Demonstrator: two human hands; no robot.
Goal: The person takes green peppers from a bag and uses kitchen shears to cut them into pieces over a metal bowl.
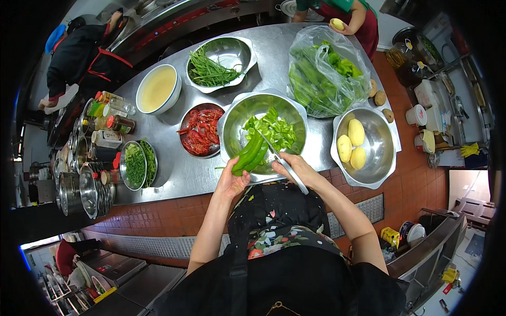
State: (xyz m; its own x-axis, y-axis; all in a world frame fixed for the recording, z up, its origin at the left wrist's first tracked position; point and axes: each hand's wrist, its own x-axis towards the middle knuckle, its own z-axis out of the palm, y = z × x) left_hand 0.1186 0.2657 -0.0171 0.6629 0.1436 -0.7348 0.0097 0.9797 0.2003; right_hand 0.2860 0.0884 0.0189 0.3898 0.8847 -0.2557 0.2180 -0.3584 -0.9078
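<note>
My left hand [233,182] holds long green peppers [253,155] by their stem end, over the near rim of a large metal bowl [233,122]. My right hand [294,169] grips metal scissors [293,173], whose blades point up and left against the peppers. Cut green pepper pieces [276,128] lie in the bowl beyond the blades. The fingers of my right hand partly hide the scissor handles.
Left of the bowl sit red crayfish [201,130], a bowl of pale liquid [158,89] and chopped herbs [135,166]. Behind are green stalks [213,71] and a plastic bag of peppers [324,79]. Peeled potatoes [356,132] lie right. Two people work nearby, one holding a potato.
</note>
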